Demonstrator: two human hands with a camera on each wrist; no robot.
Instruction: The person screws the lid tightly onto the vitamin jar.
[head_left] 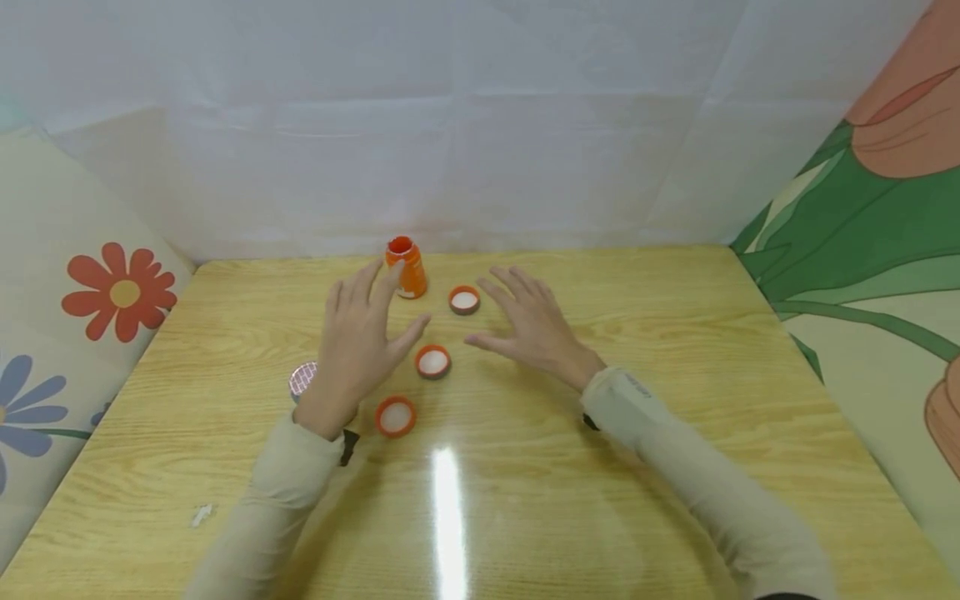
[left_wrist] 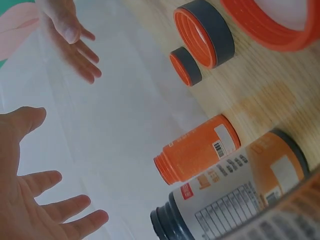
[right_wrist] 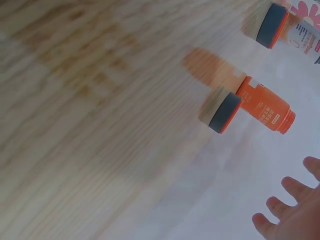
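Note:
My left hand [head_left: 360, 337] hovers with fingers and thumb spread, holding nothing. Opposite it, my right hand [head_left: 534, 329] is also in the air, its fingers apart and nothing in its grasp. Just past the left fingertips stands an upright orange bottle [head_left: 411, 279] without a lid. Three dark lids with orange rims lie inside up on the table: a far lid [head_left: 464, 300], a middle lid [head_left: 432, 362] and a near lid [head_left: 395, 416]. In the left wrist view, a white-and-orange bottle [left_wrist: 225, 200] with a dark neck stands beside the orange one; a larger container [left_wrist: 295, 215] is cut off by the frame.
A patterned round top [head_left: 302, 379] shows partly behind my left wrist. The wooden table [head_left: 675, 350] meets a white sheet [head_left: 525, 167] at the back, with flower-printed panels on both sides. A small white scrap [head_left: 202, 515] lies at front left.

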